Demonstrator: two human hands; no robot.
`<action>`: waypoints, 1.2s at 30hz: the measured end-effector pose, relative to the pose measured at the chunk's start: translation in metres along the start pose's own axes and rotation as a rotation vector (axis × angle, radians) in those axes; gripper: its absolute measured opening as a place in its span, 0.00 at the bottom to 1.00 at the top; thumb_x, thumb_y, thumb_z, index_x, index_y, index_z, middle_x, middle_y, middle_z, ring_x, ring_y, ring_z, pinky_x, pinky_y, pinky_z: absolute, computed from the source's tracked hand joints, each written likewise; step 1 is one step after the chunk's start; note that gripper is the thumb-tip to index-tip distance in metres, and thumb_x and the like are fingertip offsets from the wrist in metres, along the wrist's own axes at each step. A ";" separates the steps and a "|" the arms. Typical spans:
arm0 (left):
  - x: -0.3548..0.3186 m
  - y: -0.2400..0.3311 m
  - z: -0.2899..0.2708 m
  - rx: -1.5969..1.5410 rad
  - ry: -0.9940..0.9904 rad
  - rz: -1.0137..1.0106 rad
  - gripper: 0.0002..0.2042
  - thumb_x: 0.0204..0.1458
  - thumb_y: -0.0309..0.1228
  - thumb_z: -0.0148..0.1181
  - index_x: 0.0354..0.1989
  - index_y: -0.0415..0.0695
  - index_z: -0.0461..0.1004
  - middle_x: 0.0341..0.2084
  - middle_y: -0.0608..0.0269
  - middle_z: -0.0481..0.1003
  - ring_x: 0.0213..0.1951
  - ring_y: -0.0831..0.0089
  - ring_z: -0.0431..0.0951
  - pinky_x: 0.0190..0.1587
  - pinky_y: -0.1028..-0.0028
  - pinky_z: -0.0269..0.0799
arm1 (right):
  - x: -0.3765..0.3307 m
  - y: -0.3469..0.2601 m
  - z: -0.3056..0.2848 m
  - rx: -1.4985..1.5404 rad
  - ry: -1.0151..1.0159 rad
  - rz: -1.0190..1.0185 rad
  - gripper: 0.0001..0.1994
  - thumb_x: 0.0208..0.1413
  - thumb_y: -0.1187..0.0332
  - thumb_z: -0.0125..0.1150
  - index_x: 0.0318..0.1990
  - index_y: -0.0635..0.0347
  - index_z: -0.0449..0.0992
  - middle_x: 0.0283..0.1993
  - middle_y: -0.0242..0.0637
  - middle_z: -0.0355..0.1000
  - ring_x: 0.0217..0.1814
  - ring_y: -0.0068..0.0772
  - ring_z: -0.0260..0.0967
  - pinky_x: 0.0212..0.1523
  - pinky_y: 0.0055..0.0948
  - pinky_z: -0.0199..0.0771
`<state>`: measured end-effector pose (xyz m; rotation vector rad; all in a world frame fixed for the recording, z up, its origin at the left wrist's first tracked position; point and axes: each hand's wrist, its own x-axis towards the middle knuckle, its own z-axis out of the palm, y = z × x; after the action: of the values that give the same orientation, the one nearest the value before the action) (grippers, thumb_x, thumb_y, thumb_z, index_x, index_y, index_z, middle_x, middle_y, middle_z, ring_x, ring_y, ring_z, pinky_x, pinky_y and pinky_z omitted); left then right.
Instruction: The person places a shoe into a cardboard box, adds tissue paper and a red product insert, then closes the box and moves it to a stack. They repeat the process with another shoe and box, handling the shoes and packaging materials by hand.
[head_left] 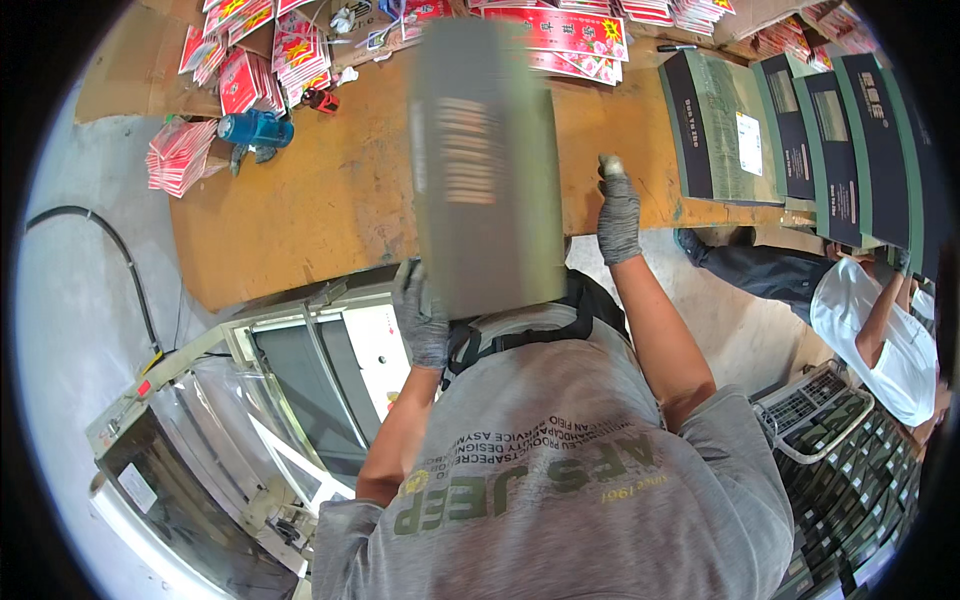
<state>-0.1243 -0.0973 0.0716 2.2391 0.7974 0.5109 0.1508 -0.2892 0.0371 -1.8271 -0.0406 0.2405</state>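
A tall dark grey and green box (pixel 480 170), smeared by motion, stands tilted in front of my body over the table's near edge. My left hand (pixel 420 315), in a grey knit glove, grips it at its lower left edge; part of the fingers is hidden. To the right of the box, and apart from it, is my right hand (pixel 618 210), also gloved, with its fingers stretched upward and nothing in it. Similar dark and green boxes (pixel 725 130) lie in a row at the table's right side.
The brown table (pixel 300 220) carries stacks of red printed packets (pixel 300 60) along its back and a blue tape dispenser (pixel 256 129) at left. Below left stands a machine with a clear cover (pixel 215 430). At right, a co-worker (pixel 860 310) touches the boxes near a wire basket (pixel 815 410).
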 end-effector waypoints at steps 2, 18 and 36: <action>-0.003 -0.021 0.007 -0.003 -0.100 -0.074 0.28 0.60 0.43 0.60 0.65 0.39 0.69 0.68 0.45 0.62 0.69 0.50 0.63 0.70 0.56 0.57 | 0.006 0.001 0.006 0.040 -0.016 -0.078 0.18 0.70 0.59 0.50 0.56 0.64 0.76 0.55 0.54 0.74 0.57 0.54 0.70 0.63 0.43 0.68; 0.039 0.039 0.071 -0.396 -1.018 -0.157 0.20 0.60 0.38 0.63 0.58 0.44 0.77 0.48 0.52 0.81 0.54 0.62 0.78 0.61 0.67 0.69 | 0.089 -0.073 0.075 -0.496 -0.283 -0.425 0.19 0.63 0.55 0.59 0.54 0.55 0.81 0.48 0.51 0.80 0.51 0.51 0.78 0.54 0.39 0.75; 0.205 -0.021 0.042 0.421 -0.653 -0.205 0.26 0.55 0.56 0.61 0.50 0.48 0.81 0.47 0.44 0.79 0.51 0.50 0.78 0.55 0.57 0.72 | -0.034 0.035 0.006 -0.425 -0.153 -0.021 0.24 0.70 0.62 0.50 0.68 0.67 0.64 0.59 0.50 0.75 0.59 0.43 0.75 0.59 0.38 0.74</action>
<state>0.0406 0.0311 0.0539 2.4321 0.8093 -0.5170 0.1133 -0.2983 0.0072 -2.2254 -0.2325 0.3785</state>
